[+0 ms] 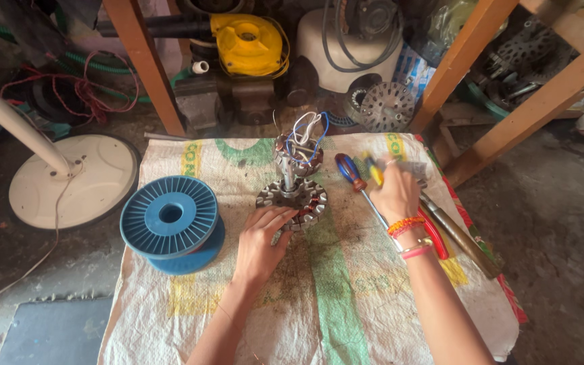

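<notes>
A metal motor stator (293, 196) with slotted teeth lies on a woven sack (332, 290), and a wound core with white and blue wires (300, 150) stands on its shaft. My left hand (262, 242) rests on the stator's near edge, fingers curled against it. My right hand (393, 191) is raised to the right of the stator, blurred, closed around a tool with a yellow handle (375, 172). A screwdriver with a blue and red handle (351, 171) lies just left of that hand.
A blue plastic spool (170, 222) sits at the sack's left. A white fan base with pole (69, 182) lies on the floor at left. Red-handled pliers (434, 236) and a wooden-handled tool (464, 243) lie at right. Wooden legs (147, 67) and motor parts crowd behind.
</notes>
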`<control>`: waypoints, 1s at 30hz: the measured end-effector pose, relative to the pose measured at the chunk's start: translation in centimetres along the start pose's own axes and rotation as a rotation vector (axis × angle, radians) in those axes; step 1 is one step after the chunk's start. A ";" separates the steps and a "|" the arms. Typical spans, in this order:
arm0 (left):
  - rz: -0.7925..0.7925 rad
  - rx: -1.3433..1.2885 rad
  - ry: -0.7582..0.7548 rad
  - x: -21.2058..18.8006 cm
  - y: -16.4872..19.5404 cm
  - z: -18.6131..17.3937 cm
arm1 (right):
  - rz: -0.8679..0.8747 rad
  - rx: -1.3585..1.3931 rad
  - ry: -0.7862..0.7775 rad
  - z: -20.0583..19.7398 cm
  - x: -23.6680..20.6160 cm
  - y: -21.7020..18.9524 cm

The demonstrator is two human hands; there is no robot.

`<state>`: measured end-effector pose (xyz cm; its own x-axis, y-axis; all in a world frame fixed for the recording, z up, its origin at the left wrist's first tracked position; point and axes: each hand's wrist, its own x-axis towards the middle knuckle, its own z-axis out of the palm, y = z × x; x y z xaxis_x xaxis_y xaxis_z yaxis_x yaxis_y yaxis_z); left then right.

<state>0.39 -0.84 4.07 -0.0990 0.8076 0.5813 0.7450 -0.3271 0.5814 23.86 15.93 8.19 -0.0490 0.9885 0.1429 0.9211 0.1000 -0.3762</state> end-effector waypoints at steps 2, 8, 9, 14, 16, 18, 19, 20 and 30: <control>-0.010 0.002 -0.001 -0.1 0.0 0.1 | 0.038 0.100 0.128 -2.4 -0.6 -1.4; 0.006 0.009 0.003 0.1 0.1 -0.1 | -0.539 1.042 0.840 -10.2 -6.4 -8.3; -0.001 0.002 -0.004 0.0 0.2 -0.1 | -0.587 1.177 0.824 -11.1 -8.0 -9.7; 0.005 0.002 0.000 -0.2 0.1 0.1 | -0.935 1.379 -0.160 -10.2 -19.3 -16.5; 0.016 0.012 0.006 -0.5 -0.4 0.3 | -0.966 1.258 -0.584 -9.1 -20.7 -17.6; 0.034 0.016 0.017 -0.6 -1.2 0.6 | -0.859 1.153 -0.669 -7.8 -21.3 -18.1; 0.045 0.013 0.020 -0.7 -1.6 0.9 | -0.799 1.087 -0.682 -7.0 -20.7 -17.9; 0.056 0.013 0.021 -0.8 -2.0 1.2 | -0.715 0.996 -0.589 -6.2 -19.8 -17.4; 0.049 0.016 0.018 -0.3 -0.7 0.3 | -0.614 0.621 0.199 2.2 -11.2 -7.5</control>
<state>0.10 -0.73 3.33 -0.0735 0.7819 0.6190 0.7596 -0.3583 0.5428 16.69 4.40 7.40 -0.3434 0.7082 0.6169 0.3770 0.7055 -0.6001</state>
